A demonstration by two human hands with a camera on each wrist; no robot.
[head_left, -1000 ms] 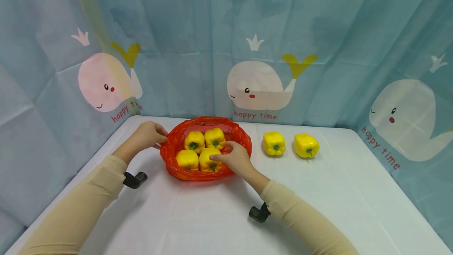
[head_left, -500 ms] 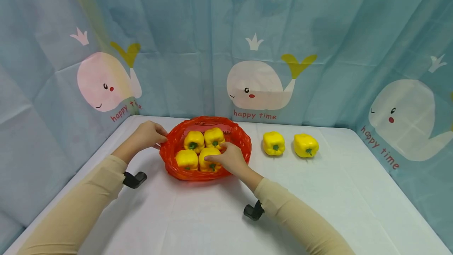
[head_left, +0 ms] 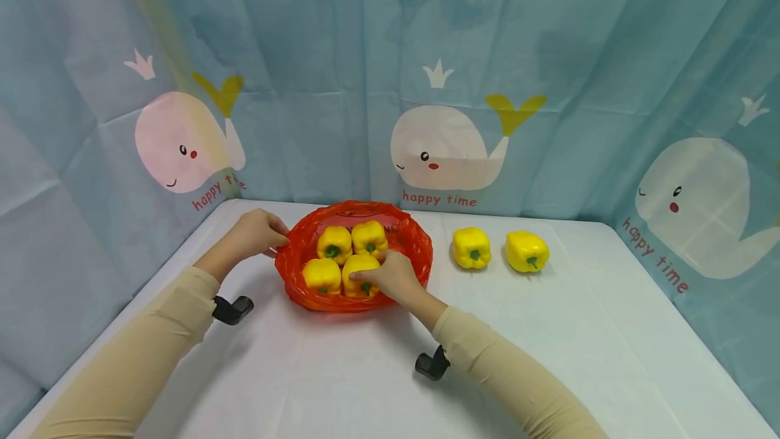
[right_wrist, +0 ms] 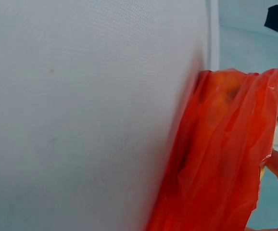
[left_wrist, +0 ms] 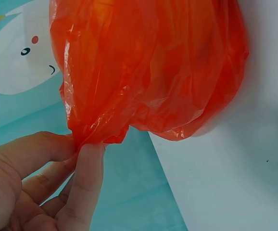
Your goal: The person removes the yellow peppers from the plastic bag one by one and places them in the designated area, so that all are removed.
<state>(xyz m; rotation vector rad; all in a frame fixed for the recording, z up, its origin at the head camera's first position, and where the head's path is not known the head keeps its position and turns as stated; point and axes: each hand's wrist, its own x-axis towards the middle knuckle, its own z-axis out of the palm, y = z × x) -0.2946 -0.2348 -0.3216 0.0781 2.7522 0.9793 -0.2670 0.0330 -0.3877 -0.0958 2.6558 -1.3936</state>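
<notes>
A red plastic bag [head_left: 292, 290] lies with its mouth spread wide, holding several yellow bell peppers [head_left: 334, 242]. My left hand [head_left: 252, 232] pinches the bag's left rim; in the left wrist view the thumb and fingers [left_wrist: 88, 168] bunch the thin plastic [left_wrist: 144, 62] between them. Inside the mouth, my right hand [head_left: 395, 278] holds the front right bell pepper [head_left: 359, 264], thumb across its front and fingers along its right side. In the right wrist view the bag's wall [right_wrist: 221, 159] hides most of that hand and pepper.
Two more yellow bell peppers, one nearer [head_left: 471, 248] and one farther right [head_left: 527, 251], sit on the white table [head_left: 341, 378] right of the bag. A blue curtain [head_left: 329, 73] with whale prints stands behind the table and along both sides.
My right hand has moved slightly left and down, its thumb coming across the front of the front right bell pepper. My left hand stays at the bag's rim.
</notes>
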